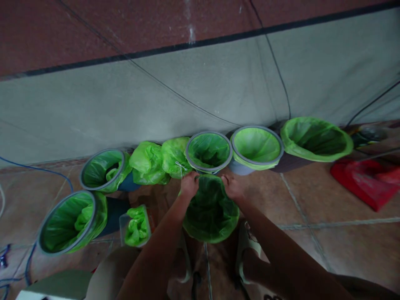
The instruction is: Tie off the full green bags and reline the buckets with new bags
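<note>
Between my feet stands a bin lined with a green bin liner [212, 231], its mouth facing up and no grey ring on its rim. At the far left of that rim, my left hand [189, 185] has its fingers closed on the liner's edge. Across the opening, my right hand [231, 186] pinches the same edge on the right side. Just beyond both hands sits a lined bin with a grey ring [208, 168]. The outer wall of the bin I am handling is hidden under the liner.
More ringed, lined bins [258, 161] stand along the wall and at left [42, 239]. Tied green bags [146, 160] sit among them. A clear container [123, 227] holds crumpled green plastic. A red dustpan-like object [359, 179] lies right. Cables [46, 168] cross the floor and wall.
</note>
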